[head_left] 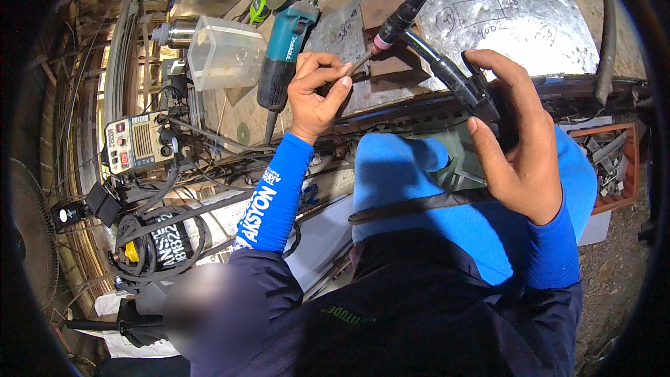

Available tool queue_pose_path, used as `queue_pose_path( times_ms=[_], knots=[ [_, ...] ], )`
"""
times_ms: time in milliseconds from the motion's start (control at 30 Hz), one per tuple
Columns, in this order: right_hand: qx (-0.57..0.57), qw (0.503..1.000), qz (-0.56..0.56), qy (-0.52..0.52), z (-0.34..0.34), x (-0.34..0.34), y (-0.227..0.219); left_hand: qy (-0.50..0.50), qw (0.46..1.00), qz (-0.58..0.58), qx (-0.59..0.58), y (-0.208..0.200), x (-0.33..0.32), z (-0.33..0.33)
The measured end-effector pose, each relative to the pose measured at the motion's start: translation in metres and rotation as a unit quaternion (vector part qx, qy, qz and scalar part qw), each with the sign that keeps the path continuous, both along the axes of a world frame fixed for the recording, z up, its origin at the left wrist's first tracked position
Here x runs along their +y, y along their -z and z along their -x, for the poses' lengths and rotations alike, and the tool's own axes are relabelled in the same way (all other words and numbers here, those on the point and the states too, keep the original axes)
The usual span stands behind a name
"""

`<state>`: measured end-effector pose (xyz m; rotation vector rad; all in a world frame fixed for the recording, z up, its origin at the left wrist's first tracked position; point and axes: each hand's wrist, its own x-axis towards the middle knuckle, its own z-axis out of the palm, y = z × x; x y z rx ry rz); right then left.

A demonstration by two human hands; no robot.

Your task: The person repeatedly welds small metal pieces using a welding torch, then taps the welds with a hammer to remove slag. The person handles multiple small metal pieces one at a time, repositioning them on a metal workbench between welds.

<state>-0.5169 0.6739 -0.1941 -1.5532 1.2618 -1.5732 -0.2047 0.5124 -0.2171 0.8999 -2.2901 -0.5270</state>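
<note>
My right hand [520, 126] is curled around the handle end of a black TIG welding torch [447, 70]. Its long back cap points up and away, and its pink nozzle [382, 43] faces my left hand. Just at that nozzle, my left hand [317, 91] pinches a thin grey metal rod [361, 63] between thumb and fingertips. Whether the rod sits inside the nozzle or only touches it, I cannot tell. Beneath the torch head lie brown steel pieces [391, 66] on a shiny metal plate [516, 21] with handwritten marks.
Left of my left hand lies a teal and black angle grinder [286, 45], beside a clear plastic container [227, 52] and a green tape measure [259, 10]. A welding machine [139, 141] and coiled cables [143, 241] are farther left. An orange-red crate [631, 167] of metal scraps stands at right.
</note>
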Motion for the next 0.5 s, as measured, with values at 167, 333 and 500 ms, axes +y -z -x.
queue_pose_path(
  times_ms=[167,333,500],
  knots=[
    [-0.021,0.998,-0.046,-0.032,0.0024,0.0032,-0.0023,0.001,1.0,-0.001,0.001,0.0011,-0.0004,-0.0007],
    [0.0,1.0,0.005,-0.009,0.0011,-0.0007,0.0002,0.006,1.0,0.004,0.0,0.0009,-0.0012,-0.0012],
    [-0.001,0.999,-0.028,-0.033,0.0035,0.0022,-0.0018,0.012,1.0,0.008,0.003,0.0034,-0.0032,-0.0038]
  ],
)
